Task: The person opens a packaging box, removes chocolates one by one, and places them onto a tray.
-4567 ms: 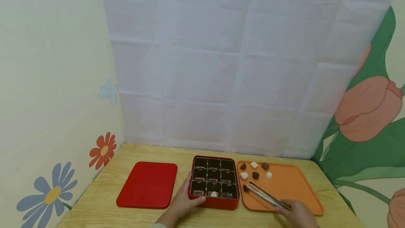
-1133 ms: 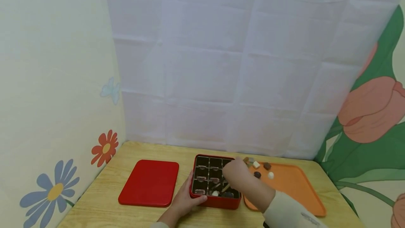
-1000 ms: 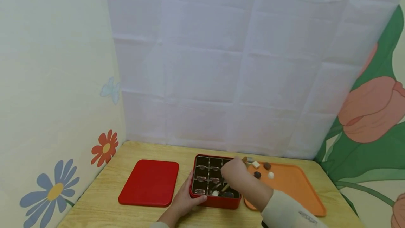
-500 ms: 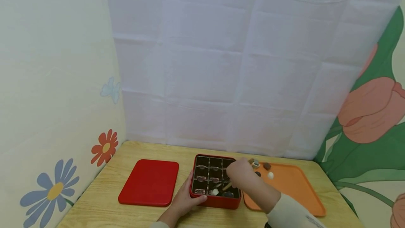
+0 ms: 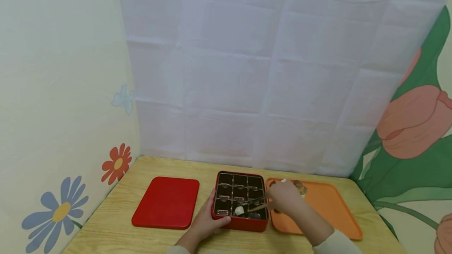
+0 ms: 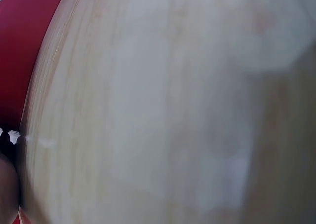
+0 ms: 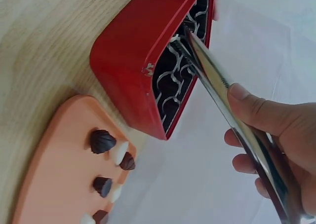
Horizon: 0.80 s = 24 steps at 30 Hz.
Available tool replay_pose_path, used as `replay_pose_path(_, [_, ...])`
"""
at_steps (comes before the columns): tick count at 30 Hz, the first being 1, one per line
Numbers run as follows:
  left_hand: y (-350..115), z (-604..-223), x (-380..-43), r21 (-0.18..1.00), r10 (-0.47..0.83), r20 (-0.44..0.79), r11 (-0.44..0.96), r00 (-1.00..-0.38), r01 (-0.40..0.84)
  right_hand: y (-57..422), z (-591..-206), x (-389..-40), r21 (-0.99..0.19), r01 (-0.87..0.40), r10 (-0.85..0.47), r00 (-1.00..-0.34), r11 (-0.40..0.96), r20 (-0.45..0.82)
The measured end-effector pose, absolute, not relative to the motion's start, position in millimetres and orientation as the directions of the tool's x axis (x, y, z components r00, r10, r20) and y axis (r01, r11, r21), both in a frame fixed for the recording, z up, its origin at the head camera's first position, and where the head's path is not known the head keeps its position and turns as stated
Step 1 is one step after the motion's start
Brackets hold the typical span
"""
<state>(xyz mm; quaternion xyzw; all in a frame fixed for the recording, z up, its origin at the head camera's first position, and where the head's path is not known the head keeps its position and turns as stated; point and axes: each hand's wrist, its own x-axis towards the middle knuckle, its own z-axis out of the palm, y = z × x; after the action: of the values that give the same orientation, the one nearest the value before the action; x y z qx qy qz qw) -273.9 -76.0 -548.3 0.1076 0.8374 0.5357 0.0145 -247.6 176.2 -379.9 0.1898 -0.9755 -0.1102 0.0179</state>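
Observation:
In the head view my left hand (image 5: 206, 222) grips the left front corner of a red box (image 5: 243, 225), thumb on its front and fingers along its side. A dark divided insert (image 5: 226, 193) fills the box. My right hand (image 5: 285, 197) holds metal tongs (image 7: 212, 83); their two arms stand apart and reach down into the front of the box. A white chocolate (image 5: 239, 210) lies at the tongs' tips, in the front middle compartment. One dark chocolate (image 5: 254, 216) sits in the front right compartment.
Right of the box lies an orange tray (image 5: 328, 211), partly covered by my right arm. The right wrist view shows several dark and white pieces on it, among them a swirled dark chocolate (image 7: 102, 141). A red lid (image 5: 166, 203) lies left on the wooden table (image 5: 116, 222).
From over the tray my right hand brought the tongs into the box, then drew back to the right. The white chocolate has shifted slightly away from the box's front. My left hand stays put.

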Motion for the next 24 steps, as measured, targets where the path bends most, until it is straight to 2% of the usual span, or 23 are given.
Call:
replay_pose_path(8, [-76.1, -547.3, -273.4, 0.911, 0.2, 0.103, 0.375, -0.974, 0.173, 198.7, -386.6, -244.0, 0.104, -0.454, -0.462, -0.884, 0.885, 0.073])
replay_pose_path(15, [-76.4, -545.8, -272.1, 0.894, 0.192, 0.092, 0.416, -0.977, 0.166, 214.6, -396.3, -242.0, -0.094, -0.423, -0.42, -0.906, 0.901, 0.047])
replay_pose_path(19, [-76.5, -545.4, -272.0, 0.887, 0.19, 0.106, 0.427, -0.976, 0.179, 223.2, -402.3, -240.0, -0.159, -0.412, -0.408, -0.911, 0.897, 0.058])
replay_pose_path(24, [-76.4, -546.3, -272.1, 0.888, 0.187, 0.1, 0.427, -0.977, 0.172, 229.7, -408.5, -237.1, -0.252, -0.339, -0.34, -0.939, 0.906, 0.042])
